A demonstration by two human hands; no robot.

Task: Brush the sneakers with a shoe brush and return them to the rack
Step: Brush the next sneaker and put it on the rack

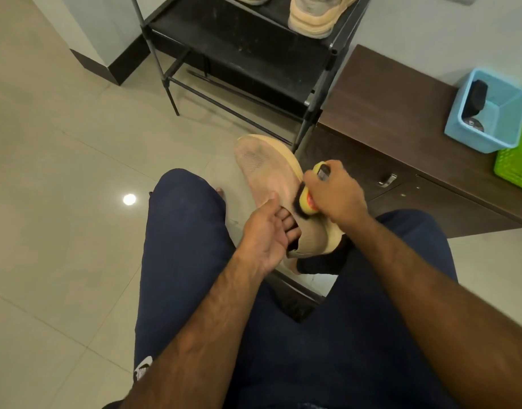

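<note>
Sneaker [265, 169] held above the floor [62, 143], toe toward the rack [239, 54]: the left hand [262, 228] holds it with fingers tucked into its opening, and the right hand [333, 193] grips the brush [308, 203], bristles against the side of the upper. A hard stroke would likely twist the sneaker out of this one-handed hold. The left fingertips are hidden inside the sneaker, the bristles largely behind the right hand, and the shoes [312, 19] on the rack are cut off by the frame edge.

A seated person's left hand [264, 228] holds a beige sneaker [268, 178] while the right hand [335, 193] presses a yellow brush [397, 203] against it.
</note>
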